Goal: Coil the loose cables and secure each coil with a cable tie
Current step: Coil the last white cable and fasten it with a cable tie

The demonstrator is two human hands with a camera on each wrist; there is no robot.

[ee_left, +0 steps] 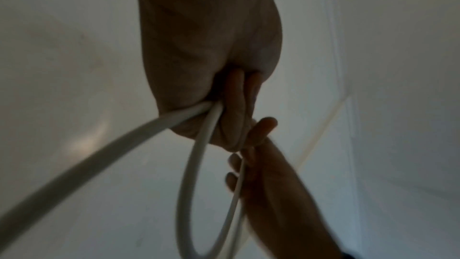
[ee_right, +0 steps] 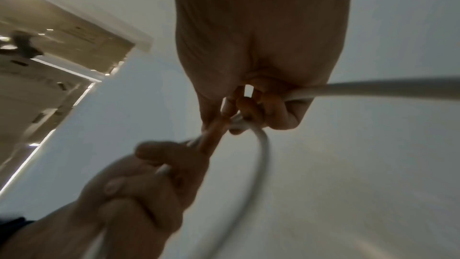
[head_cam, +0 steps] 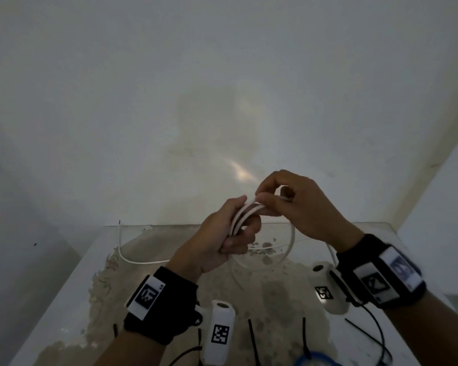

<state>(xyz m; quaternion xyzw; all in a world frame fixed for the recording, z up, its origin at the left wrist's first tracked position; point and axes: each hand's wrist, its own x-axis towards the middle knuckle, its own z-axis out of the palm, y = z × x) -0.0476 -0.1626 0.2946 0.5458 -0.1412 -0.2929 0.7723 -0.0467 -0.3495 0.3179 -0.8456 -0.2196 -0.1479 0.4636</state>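
left grip [head_cam: 230, 235]: clenches white cable [head_cam: 242, 215] loops | right grip [head_cam: 291, 204]: pinches same cable, adjacent

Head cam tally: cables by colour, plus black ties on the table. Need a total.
White cable: 1, gripped by the left hand and pinched by the right hand
Blue cable: 1, cut off at the bottom edge
Black cable ties: 3 plainly seen, the others at and
Total: 5
Dark strands at lower left are too unclear to count.
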